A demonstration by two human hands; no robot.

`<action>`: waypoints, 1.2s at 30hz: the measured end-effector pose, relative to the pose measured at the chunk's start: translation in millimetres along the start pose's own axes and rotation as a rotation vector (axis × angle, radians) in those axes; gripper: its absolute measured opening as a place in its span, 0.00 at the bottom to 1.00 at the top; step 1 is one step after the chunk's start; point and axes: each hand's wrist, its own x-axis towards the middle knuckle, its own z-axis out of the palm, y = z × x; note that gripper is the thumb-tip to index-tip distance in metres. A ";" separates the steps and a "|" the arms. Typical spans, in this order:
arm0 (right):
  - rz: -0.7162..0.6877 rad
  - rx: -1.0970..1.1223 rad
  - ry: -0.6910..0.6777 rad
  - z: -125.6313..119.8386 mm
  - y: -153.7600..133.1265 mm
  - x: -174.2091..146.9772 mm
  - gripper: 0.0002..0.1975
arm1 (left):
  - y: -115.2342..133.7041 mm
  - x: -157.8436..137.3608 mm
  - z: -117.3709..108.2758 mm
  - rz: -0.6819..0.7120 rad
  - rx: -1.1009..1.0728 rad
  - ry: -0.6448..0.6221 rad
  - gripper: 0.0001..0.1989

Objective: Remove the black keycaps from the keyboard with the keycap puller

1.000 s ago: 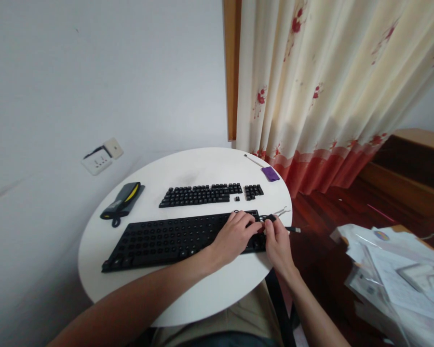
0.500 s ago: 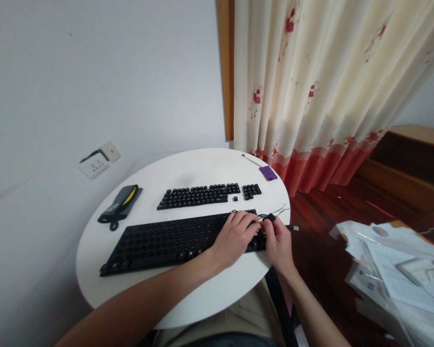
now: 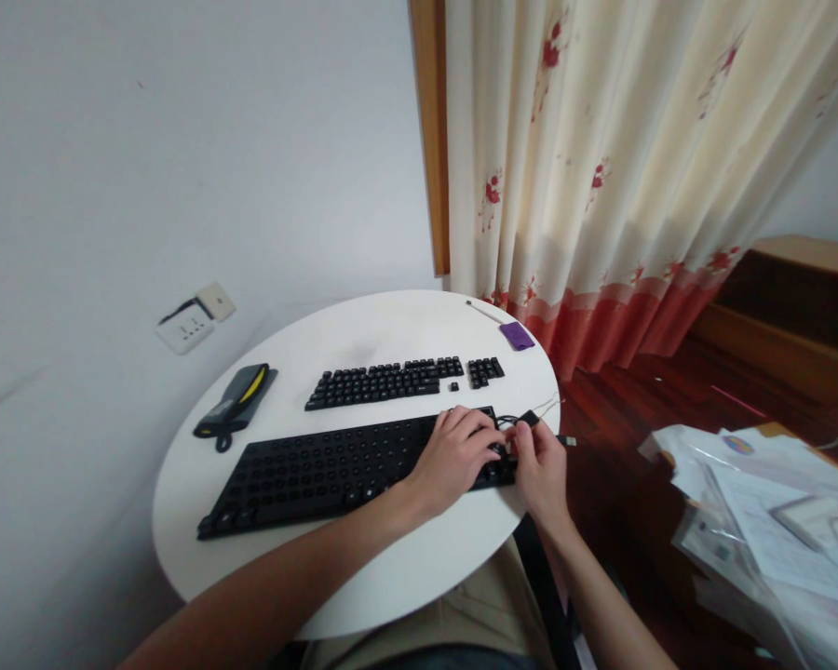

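A long black keyboard (image 3: 321, 470) lies across the white round table, with most of its keycaps off and bare switch posts showing. My left hand (image 3: 455, 458) rests over its right end, fingers bent and closed together; what is between the fingertips is hidden. Close beside it, my right hand (image 3: 543, 470) pinches a small black piece (image 3: 529, 419), which looks like the handle of a keycap puller, with thin wire loops (image 3: 548, 406) sticking out past it. The keyboard's cable and USB plug (image 3: 566, 440) show behind the right hand.
Loose black keycaps (image 3: 373, 383) lie in rows behind the keyboard, with a smaller number-pad group (image 3: 485, 371) and a single keycap (image 3: 453, 386). A dark pouch with yellow (image 3: 237, 400) lies left. A purple cloth (image 3: 517, 336) and thin brush (image 3: 483, 311) lie at the back right.
My view has shifted slightly. Both hands stay at the keyboard's right end; the left fingers have shifted a little, and the black piece in my right hand is tilted slightly differently.
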 end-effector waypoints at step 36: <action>0.053 0.061 0.068 0.5 5.8 0.3 0.17 | -81.5 98.8 59.4 -0.313 0.072 -0.048 0.21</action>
